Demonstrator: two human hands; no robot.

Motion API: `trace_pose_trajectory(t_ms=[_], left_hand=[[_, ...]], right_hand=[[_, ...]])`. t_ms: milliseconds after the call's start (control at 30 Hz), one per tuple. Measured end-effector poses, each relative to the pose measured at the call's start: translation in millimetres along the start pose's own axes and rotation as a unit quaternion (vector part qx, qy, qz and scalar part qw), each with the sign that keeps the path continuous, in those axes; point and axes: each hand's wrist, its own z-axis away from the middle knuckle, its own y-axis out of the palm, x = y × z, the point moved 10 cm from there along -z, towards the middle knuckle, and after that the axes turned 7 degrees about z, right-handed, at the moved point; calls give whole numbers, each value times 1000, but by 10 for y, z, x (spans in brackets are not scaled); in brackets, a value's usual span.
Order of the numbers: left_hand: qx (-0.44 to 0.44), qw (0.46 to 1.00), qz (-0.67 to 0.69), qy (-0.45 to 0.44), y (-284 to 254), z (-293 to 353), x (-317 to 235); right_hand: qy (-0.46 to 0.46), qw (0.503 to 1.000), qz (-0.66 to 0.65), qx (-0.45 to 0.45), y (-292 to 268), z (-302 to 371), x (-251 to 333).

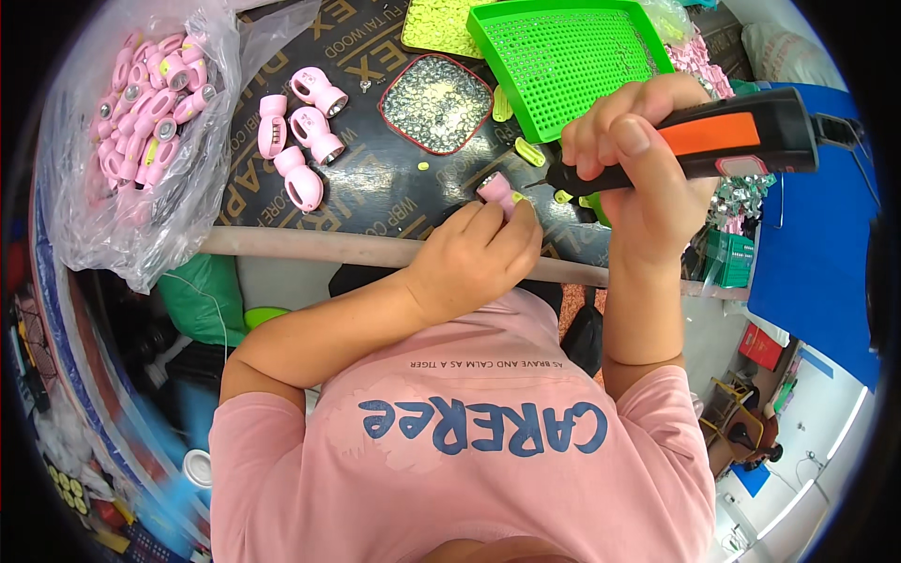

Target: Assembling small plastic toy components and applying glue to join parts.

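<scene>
Head view is showing a pink torch (494, 188) near the front edge of the counter (371, 183), with the fingers of the left hand (481, 249) clamping on it. Fingers of the right hand (648, 155) are wrapping round a black-and-orange power screwdriver (718, 138), its bit (542, 183) pointing at the torch's yellow-green part (517, 198); whether it is touching, I cannot tell. This torch is apparently undergoing fastening. Four loose torches (307, 124) are lying to the left, and many more are filling a clear plastic bag (127, 249); which ones are finished is not showing. Yellow-green pieces (530, 151) and a red-rimmed dish (441, 152) of small metal parts are sitting beyond the hands, so more assembly is probably remaining.
</scene>
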Motion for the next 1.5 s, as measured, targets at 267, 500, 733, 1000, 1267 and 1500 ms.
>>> trace_pose_trajectory(t_ms=[267,500,733,1000,1267,1500], left_hand=[[-5,1000,-10,3,-23,30,-8],[-7,1000,-8,-2,-29,16,24],[-15,1000,-5,-1,-40,25,28],[-16,1000,3,-7,-55,21,35],[-15,1000,-5,-6,-52,25,33],[1,1000,-2,-6,-30,15,42]], right_hand=[[25,1000,-7,6,51,-20,-84],[24,1000,0,-10,48,-30,-134],[35,999,3,9,121,-55,-176],[36,989,110,95,208,-37,-168],[66,997,25,24,139,-84,-257],[53,998,2,18,101,-94,-278]])
